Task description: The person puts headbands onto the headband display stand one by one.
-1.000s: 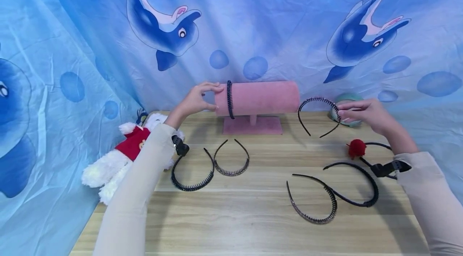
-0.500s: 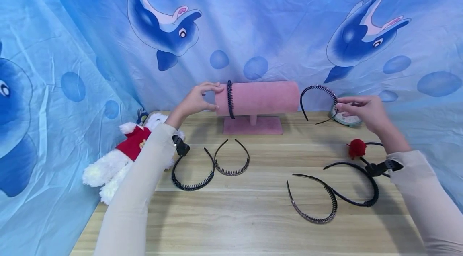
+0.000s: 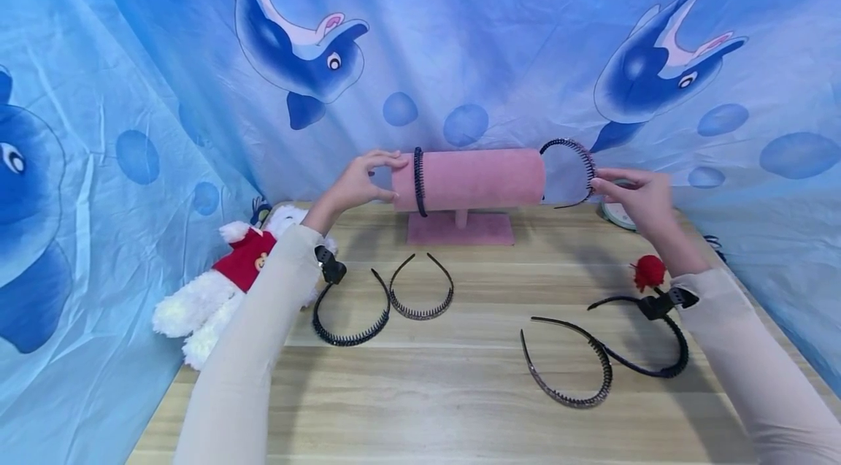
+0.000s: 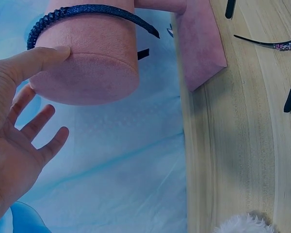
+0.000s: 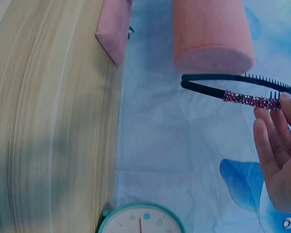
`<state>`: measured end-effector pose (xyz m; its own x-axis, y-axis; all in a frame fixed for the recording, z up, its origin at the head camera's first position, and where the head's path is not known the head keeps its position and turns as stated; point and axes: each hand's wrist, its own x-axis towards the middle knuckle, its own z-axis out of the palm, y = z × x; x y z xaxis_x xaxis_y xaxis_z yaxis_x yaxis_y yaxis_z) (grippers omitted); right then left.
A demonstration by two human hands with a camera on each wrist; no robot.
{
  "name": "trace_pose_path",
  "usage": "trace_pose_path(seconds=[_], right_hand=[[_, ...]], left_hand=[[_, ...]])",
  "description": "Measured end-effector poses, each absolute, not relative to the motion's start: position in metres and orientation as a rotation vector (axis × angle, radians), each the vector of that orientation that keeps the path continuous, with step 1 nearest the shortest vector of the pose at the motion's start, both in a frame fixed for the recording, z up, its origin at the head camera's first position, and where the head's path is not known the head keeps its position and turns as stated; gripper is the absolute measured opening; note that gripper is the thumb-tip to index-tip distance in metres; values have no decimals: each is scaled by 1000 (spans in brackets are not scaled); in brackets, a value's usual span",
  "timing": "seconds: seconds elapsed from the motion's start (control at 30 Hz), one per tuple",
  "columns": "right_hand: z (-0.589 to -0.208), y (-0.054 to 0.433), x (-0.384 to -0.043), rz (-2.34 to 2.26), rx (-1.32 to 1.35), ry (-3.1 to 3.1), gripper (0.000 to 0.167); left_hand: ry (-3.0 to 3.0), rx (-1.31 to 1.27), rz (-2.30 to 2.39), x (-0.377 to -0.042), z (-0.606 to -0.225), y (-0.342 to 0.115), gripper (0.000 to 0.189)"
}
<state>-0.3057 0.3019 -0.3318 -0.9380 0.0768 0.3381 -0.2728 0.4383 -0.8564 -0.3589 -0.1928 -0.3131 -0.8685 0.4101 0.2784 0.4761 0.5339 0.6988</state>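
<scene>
My left hand (image 3: pixel 355 180) grips the left end of a pink padded roll (image 3: pixel 482 177) on its stand, thumb and forefinger at the end edge. A dark toothed headband (image 3: pixel 418 184) sits round the roll close to those fingers. Between thumb and fingers, my right hand (image 3: pixel 640 195) pinches a second headband (image 5: pixel 250 100), black with pink and silver stones and a row of teeth. It is raised just off the roll's right end, its open ends towards the table. In the right wrist view it overlaps the blue curtain directly below the roll's end face.
Two headbands, one dark (image 3: pixel 348 339) and one glittery (image 3: pixel 420 315), lie left of centre. More lie at right, including a glittery one (image 3: pixel 578 401) and a dark one (image 3: pixel 677 348), near a red pompom (image 3: pixel 649 271). A round clock (image 5: pixel 140 221) and a white plush toy (image 3: pixel 239 268) flank the stand.
My right hand has moved left and slightly up, carrying the stone-studded headband from in front of the clock to the roll's right end. The left hand keeps its hold.
</scene>
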Motion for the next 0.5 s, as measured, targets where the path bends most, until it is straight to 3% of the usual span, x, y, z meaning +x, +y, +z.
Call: trace_pose_path(seconds=[0.5], right_hand=[[-339, 276, -316, 1420, 321, -2302, 35]], left_hand=[[-2681, -768, -1252, -359, -314, -193, 69]])
